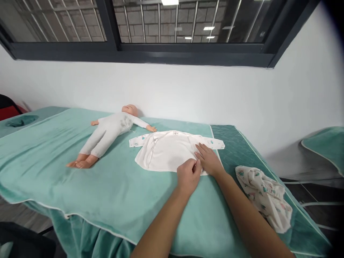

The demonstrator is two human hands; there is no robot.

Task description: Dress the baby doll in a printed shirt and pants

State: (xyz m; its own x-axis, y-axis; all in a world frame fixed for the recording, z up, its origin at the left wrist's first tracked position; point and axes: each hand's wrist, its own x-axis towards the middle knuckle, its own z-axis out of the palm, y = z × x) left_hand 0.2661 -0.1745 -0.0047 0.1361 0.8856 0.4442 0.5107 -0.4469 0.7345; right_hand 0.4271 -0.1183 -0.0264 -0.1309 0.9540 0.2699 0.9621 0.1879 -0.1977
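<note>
A small white long-sleeved garment [166,152] lies spread on the green cloth, its patterned sleeves stretched out to both sides and a small printed label near its top edge. Over its lower right part, my left hand [189,176] is closed, fingertips pinched at the fabric; what lies between them is too small to make out. My right hand [209,158] rests flat on the garment's right side, fingers spread apart. To the left, a baby doll [113,129] in a white outfit lies on its back, one hand close to the garment's left sleeve.
A crumpled patterned garment [264,195] lies at the right on the green-covered bed [113,200]. Behind the bed stands a white wall [172,93] below a dark-framed window [188,55]. Another green padded piece [326,145] is at the far right, and a dark object sits at the lower left.
</note>
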